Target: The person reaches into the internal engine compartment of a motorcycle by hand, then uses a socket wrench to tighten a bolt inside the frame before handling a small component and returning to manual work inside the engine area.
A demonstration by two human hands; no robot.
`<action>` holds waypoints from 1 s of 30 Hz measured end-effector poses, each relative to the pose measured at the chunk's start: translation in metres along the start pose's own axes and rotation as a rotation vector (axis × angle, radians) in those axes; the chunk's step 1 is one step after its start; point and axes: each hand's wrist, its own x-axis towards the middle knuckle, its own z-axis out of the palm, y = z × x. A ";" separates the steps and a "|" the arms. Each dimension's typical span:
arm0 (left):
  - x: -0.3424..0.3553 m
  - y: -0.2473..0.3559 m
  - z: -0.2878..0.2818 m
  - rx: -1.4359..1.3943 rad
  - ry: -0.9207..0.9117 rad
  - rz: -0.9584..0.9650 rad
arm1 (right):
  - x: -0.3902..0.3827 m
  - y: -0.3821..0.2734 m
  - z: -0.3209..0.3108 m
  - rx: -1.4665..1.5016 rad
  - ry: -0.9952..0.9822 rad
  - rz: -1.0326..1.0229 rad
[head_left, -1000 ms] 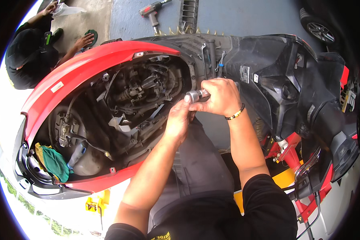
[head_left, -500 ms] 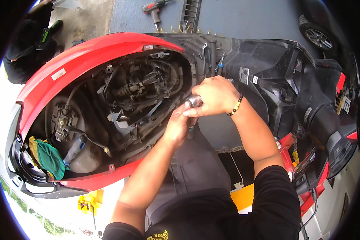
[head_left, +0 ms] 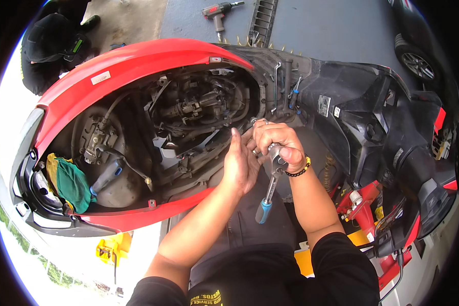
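My right hand (head_left: 279, 140), with a beaded bracelet at the wrist, is closed around a chrome ratchet (head_left: 272, 181) whose blue handle hangs below it; a metal piece pokes out above my knuckles. My left hand (head_left: 239, 163) is just left of it, fingers apart and pointing up, the far fingertips partly hidden near the ratchet. Both hands are at the edge of an open red scooter body (head_left: 143, 48), beside exposed engine parts (head_left: 191, 107). A green and yellow cloth (head_left: 71, 183) and a blue-grey handled object (head_left: 108, 177) lie in the left of the body.
Wrenches (head_left: 276, 86) lie on the black floorboard, with black front panels (head_left: 367, 127) to the right. An impact gun (head_left: 218, 15) lies on the floor beyond. A co-worker (head_left: 51, 51) crouches at upper left. A car wheel (head_left: 415, 61) and red stand (head_left: 359, 209) are at right.
My left hand has loosened from the socket and opened. My right hand has moved lower and slightly right, and the ratchet's blue handle now shows below it. The view has shifted slightly.
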 end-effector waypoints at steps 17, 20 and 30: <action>0.039 0.022 -0.020 -0.650 0.143 -0.092 | -0.074 -0.023 0.081 -0.423 0.497 0.549; 0.042 0.027 -0.030 -0.612 0.101 -0.142 | -0.070 -0.025 0.073 -0.306 0.418 0.625; 0.036 0.040 -0.013 -0.284 0.122 -0.309 | -0.074 -0.024 0.057 0.498 0.302 0.718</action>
